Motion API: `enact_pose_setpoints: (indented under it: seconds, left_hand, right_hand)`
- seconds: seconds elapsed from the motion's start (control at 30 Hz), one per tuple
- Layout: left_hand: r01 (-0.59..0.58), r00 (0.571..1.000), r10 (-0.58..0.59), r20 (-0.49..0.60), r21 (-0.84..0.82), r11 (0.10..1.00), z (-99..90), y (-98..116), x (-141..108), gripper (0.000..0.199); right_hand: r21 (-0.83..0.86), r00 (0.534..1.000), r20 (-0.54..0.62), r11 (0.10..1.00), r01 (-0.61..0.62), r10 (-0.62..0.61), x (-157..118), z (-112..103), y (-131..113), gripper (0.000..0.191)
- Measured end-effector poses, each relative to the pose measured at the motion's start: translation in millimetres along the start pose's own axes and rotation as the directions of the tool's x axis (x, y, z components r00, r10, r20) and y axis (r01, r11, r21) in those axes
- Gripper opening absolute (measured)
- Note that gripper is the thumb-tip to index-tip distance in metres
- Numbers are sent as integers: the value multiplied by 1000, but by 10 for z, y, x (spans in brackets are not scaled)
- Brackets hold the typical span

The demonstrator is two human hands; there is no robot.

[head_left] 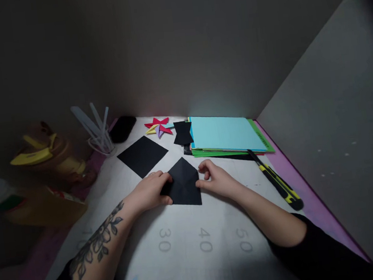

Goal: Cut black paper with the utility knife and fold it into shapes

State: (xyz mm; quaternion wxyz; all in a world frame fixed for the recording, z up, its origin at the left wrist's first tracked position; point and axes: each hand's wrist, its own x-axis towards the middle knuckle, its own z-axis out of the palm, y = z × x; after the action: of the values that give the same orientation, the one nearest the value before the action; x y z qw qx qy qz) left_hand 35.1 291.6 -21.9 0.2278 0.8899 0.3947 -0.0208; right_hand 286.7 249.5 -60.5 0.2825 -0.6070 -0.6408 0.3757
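A black paper [185,183] with creases and a pointed top lies on the white table mat between my hands. My left hand [155,189] grips its left edge, thumb low and fingers over the side. At the right edge my right hand [213,177] pinches the paper between thumb and curled fingers. Just beyond my left hand, a flat black square sheet [143,155] is turned like a diamond. Farther back sits a folded black paper piece [183,132] with notched sides, against the stack of coloured paper.
Coloured paper stack [226,133] at the back right; yellow-black cutter [281,187] beside it. Folded coloured stars [158,127], a black phone [123,129] and a clear cup [102,144] with strips stand behind. A glue bottle [8,201] and a brown pot [47,160] are left.
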Motion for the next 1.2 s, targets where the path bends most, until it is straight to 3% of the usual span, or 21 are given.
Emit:
enact_pose_setpoints:
  seconds: [0.07, 0.13, 0.23, 0.33, 0.4, 0.43, 0.47, 0.53, 0.6, 0.67, 0.8, 0.87, 0.97, 1.03, 1.1, 1.2]
  left_hand:
    - [2, 1000, -2, -7, 12, 1000, 7, 11, -14, 43]
    - [-5, 999, 7, -37, 34, 999, 29, 10, -14, 43]
    - [10, 972, -1, -234, 36, 999, 91, -23, 17, 49]
    - [55, 840, -140, -525, -174, 983, 178, -50, 89, 69]
    - [25, 771, -308, -557, -458, 889, 245, -26, 146, 77]
    - [-6, 772, -381, -508, -605, 796, 278, 4, 170, 77]
    - [-39, 803, -415, -428, -732, 680, 310, 44, 188, 76]
    - [-71, 899, -358, -254, -889, 453, 365, 145, 201, 68]
    - [-42, 960, -249, -129, -944, 326, 397, 242, 186, 52]
    - [-8, 974, -218, -68, -963, 269, 402, 305, 162, 41]
    - [-22, 940, -330, -86, -981, 194, 353, 306, 139, 38]
    - [-62, 918, -376, -127, -982, 180, 318, 278, 136, 56]
    - [-128, 908, -371, -195, -972, 198, 266, 249, 121, 94]
    - [-145, 914, -333, -230, -955, 260, 237, 240, 101, 98]
    - [-116, 939, -273, -211, -938, 325, 218, 231, 80, 84]
    - [-58, 970, -199, -141, -926, 373, 206, 209, 55, 57]
  right_hand:
    - [276, 996, 55, 957, -86, 73, -13, 83, -8, 48]
    - [434, 994, 83, 895, -102, 73, -21, 161, -26, 54]
    - [505, 996, -54, 863, -35, 72, 0, 212, -42, 39]
    - [608, 970, -199, 794, 8, 142, 39, 182, -39, 24]
    - [673, 955, -231, 740, 19, 186, 48, 160, -48, 25]
    - [693, 956, -221, 721, 16, 191, 45, 158, -60, 25]
    - [706, 962, -201, 708, 11, 185, 35, 165, -78, 25]
    - [716, 975, -160, 698, 7, 155, 6, 195, -124, 25]
    - [703, 985, -129, 711, 9, 116, -32, 230, -169, 25]
    - [677, 994, -89, 736, 10, 69, -70, 249, -194, 26]
    - [639, 988, -99, 754, 152, -115, -114, 259, -158, 50]
    - [576, 960, -206, 769, 277, -191, -107, 274, -115, 77]
    - [457, 904, -388, 815, 355, -176, -68, 286, -59, 105]
    - [399, 863, -479, 836, 376, -160, -42, 253, -35, 112]
    - [324, 824, -527, 847, 420, -207, -29, 179, -22, 101]
    - [164, 782, -525, 861, 480, -336, -35, 41, -19, 41]
